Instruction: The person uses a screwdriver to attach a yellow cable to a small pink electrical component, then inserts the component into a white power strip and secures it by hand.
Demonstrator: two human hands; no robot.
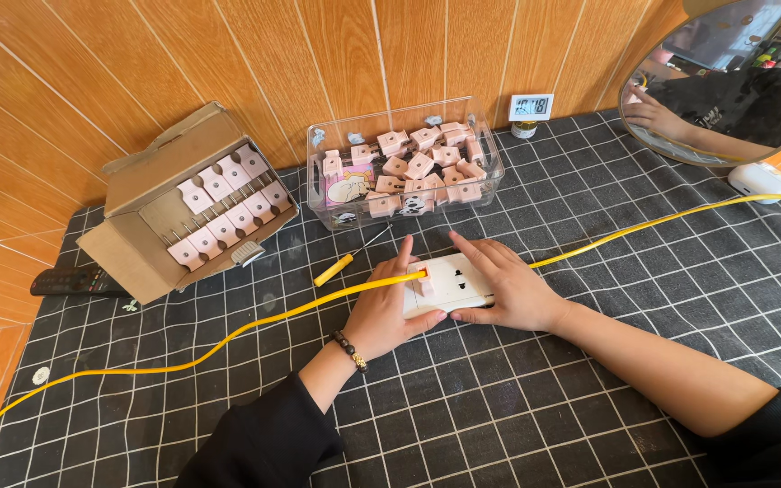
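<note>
Here your left hand [381,312] pinches a small pink plug [425,278] — light, rigid; your right hand [508,289] clasps the stiff white socket panel [452,282] by its edges.

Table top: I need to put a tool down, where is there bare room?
Bare: grid cloth near its front edge and right of the yellow cable. Crowded: around both hands on the white socket, and back by the clear box and cardboard box.
</note>
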